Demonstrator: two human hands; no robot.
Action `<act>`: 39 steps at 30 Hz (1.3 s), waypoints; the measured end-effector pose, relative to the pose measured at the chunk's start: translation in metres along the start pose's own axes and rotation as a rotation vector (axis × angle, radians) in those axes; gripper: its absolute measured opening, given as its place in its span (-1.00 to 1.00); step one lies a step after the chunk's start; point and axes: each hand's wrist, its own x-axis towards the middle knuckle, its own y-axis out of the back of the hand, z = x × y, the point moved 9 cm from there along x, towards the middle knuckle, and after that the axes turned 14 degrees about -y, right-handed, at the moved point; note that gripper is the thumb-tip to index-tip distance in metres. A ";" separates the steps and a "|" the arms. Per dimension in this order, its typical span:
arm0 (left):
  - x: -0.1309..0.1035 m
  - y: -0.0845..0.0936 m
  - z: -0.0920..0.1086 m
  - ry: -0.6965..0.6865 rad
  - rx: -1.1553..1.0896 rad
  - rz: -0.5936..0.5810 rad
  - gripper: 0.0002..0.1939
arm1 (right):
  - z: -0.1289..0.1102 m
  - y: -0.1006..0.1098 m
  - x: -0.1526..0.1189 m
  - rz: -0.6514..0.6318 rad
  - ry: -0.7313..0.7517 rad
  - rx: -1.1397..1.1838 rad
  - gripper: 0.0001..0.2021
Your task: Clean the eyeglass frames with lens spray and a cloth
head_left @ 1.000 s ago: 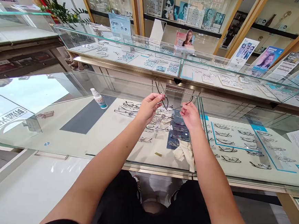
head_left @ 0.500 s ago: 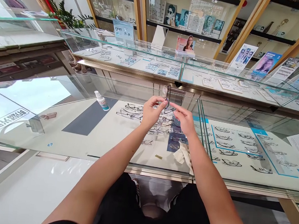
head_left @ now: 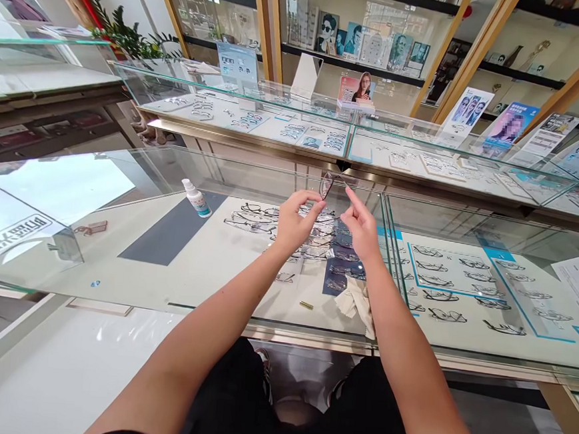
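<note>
A pair of eyeglasses with a thin dark frame is raised above the glass counter, pinched between the thumb and fingers of my left hand. The glasses are turned edge-on, so one lens shows at a slant. Beside them on the right is my right hand, its index finger stretched toward the frame and thumb apart, the other fingers curled. Nothing shows in its grasp; whether the fingertip touches a temple I cannot tell. Below both hands lie rows of eyeglasses. A cream cloth rests under my right forearm.
A white spray bottle stands on the left near a dark grey mat. A small brass-coloured piece lies near the front edge. More framed displays of glasses are at right. Another glass showcase runs behind.
The glasses have turned and tilted in my left hand. My right index finger has moved from right against the frame to slightly right of it, pointing more upward.
</note>
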 end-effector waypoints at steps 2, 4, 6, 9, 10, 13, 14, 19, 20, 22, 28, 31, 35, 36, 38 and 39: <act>0.000 -0.002 0.001 -0.029 0.031 -0.034 -0.78 | -0.005 0.009 0.000 0.052 0.029 0.019 -0.48; 0.000 -0.006 0.004 -0.074 0.070 -0.074 -0.80 | -0.009 0.015 -0.001 0.091 0.064 0.023 -0.45; -0.001 -0.008 0.006 -0.110 0.114 -0.103 -0.81 | -0.011 0.019 -0.001 0.112 0.099 0.003 -0.42; -0.002 -0.009 0.006 -0.127 0.151 -0.106 -0.83 | -0.009 0.022 0.000 0.128 0.135 -0.055 -0.36; -0.002 -0.009 0.005 -0.122 0.145 -0.094 -0.84 | -0.007 0.022 0.002 0.129 0.138 -0.084 -0.35; -0.003 -0.007 0.000 -0.066 0.088 -0.053 -0.85 | 0.001 0.020 0.005 0.126 0.120 -0.199 -0.42; -0.003 -0.008 -0.003 -0.035 0.064 -0.048 -0.84 | 0.003 0.017 0.005 0.120 0.116 -0.248 -0.45; -0.004 -0.014 -0.017 0.063 -0.053 -0.082 -0.77 | 0.008 -0.010 -0.001 0.062 0.202 -0.501 -0.53; -0.004 -0.015 -0.020 0.075 -0.071 -0.085 -0.75 | 0.008 -0.014 -0.002 0.061 0.230 -0.533 -0.53; -0.005 -0.016 -0.027 0.111 -0.102 -0.088 -0.72 | 0.008 -0.019 -0.003 0.076 0.279 -0.565 -0.57; -0.007 -0.024 -0.038 0.255 -0.339 -0.109 -0.66 | 0.007 -0.017 0.000 0.116 0.325 -0.526 -0.70; -0.006 -0.026 -0.039 0.325 -0.443 -0.123 -0.64 | 0.006 -0.016 0.002 0.101 0.317 -0.495 -0.72; -0.004 -0.026 -0.043 0.387 -0.448 -0.170 -0.61 | 0.004 -0.016 0.003 0.083 0.311 -0.465 -0.79; -0.004 -0.026 -0.043 0.404 -0.445 -0.181 -0.61 | 0.004 -0.016 0.003 0.081 0.306 -0.461 -0.80; -0.007 -0.026 -0.039 0.429 -0.416 -0.205 -0.60 | 0.003 -0.015 0.003 0.087 0.306 -0.447 -0.82; -0.010 -0.024 -0.035 0.429 -0.383 -0.216 -0.60 | 0.003 -0.015 0.002 0.095 0.311 -0.442 -0.83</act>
